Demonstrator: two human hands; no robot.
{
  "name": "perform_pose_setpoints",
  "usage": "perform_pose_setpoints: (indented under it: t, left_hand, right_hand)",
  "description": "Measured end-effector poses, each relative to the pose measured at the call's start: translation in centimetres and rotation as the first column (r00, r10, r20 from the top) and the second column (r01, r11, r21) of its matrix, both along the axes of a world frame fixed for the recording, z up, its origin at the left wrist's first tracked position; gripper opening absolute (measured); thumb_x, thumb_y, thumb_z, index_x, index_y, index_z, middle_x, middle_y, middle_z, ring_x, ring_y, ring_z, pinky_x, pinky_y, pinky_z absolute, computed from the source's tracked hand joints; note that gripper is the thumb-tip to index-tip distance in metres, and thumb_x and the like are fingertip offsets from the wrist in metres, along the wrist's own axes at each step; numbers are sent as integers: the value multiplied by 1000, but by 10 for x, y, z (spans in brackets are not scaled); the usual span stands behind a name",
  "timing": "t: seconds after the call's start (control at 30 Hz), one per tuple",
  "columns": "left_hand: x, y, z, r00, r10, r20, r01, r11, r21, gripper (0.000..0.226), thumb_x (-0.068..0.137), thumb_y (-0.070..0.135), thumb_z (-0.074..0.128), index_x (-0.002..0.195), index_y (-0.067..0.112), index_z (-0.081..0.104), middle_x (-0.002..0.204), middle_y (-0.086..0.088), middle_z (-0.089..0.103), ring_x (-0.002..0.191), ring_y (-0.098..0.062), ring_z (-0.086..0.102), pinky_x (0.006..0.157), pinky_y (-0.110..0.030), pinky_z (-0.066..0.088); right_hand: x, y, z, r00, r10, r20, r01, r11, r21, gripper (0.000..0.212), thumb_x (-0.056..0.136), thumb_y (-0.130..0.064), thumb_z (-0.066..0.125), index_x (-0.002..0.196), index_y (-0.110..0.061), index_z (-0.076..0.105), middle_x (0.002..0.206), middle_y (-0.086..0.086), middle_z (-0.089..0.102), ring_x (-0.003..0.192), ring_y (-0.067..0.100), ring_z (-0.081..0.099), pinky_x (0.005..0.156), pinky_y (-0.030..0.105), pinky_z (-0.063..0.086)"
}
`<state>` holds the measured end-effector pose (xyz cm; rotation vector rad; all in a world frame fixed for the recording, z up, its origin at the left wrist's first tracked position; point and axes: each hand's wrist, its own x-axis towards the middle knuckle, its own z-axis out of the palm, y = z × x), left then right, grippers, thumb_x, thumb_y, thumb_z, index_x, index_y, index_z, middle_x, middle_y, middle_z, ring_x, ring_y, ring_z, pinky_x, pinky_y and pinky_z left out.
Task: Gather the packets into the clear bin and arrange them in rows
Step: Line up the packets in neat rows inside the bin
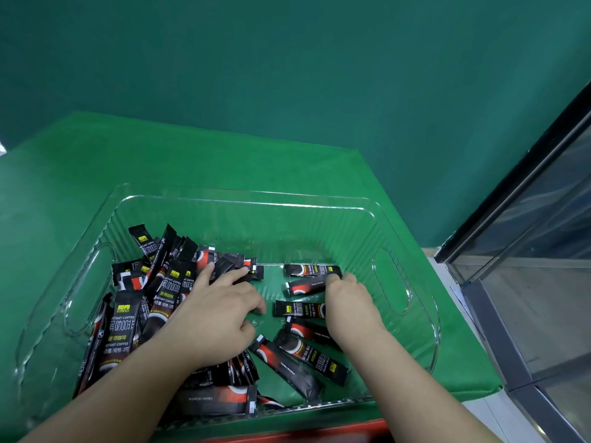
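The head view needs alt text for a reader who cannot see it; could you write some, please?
Two bare hands reach into a clear bin on a green table: the left hand rests on a jumbled packet pile, the right hand touches a row of packets.

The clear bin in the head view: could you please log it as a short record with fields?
container: clear bin on a green cloth
loose pile: packets heaped at the bin's left side
started row: packets laid roughly crosswise at the right side
left hand: fingers spread, resting on the pile
right hand: fingers curled at a row packet
progress: most packets not yet in rows
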<state>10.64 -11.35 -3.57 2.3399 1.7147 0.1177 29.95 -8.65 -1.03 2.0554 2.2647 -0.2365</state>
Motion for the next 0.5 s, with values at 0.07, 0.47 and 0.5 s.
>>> perform_pose_setpoints:
  t: [0.07,0.47,0.5]
  left_hand:
    - [0,0,0,1000,-7,-2,7,1000,-2,34,89,28,40,118,39,54,135,23,44,145,-6,2,115,-50,-14]
    - [1,-1,1,1000,-26,5,26,999,-28,38,91,28,38,121,43,57,134,28,45,145,-6,2,114,-52,-16]
    - [0,-1,1,1000,-25,6,25,999,-29,38,91,28,38,121,43,57,134,28,44,145,-6,2,114,-51,-16]
  right_hand:
    - [1,-1,0,1000,3,-30,-2,1000,13,49,82,13,46,128,-6,41,123,15,46,108,28,51,83,30,41]
    - [7,0,-11,989,27,-147,-13,996,92,44,84,6,52,124,-9,45,115,10,54,99,24,49,82,26,38]
    - [6,1,-10,987,54,-151,-35,992,124,46,82,7,52,124,-9,45,117,9,54,104,24,49,87,28,39]
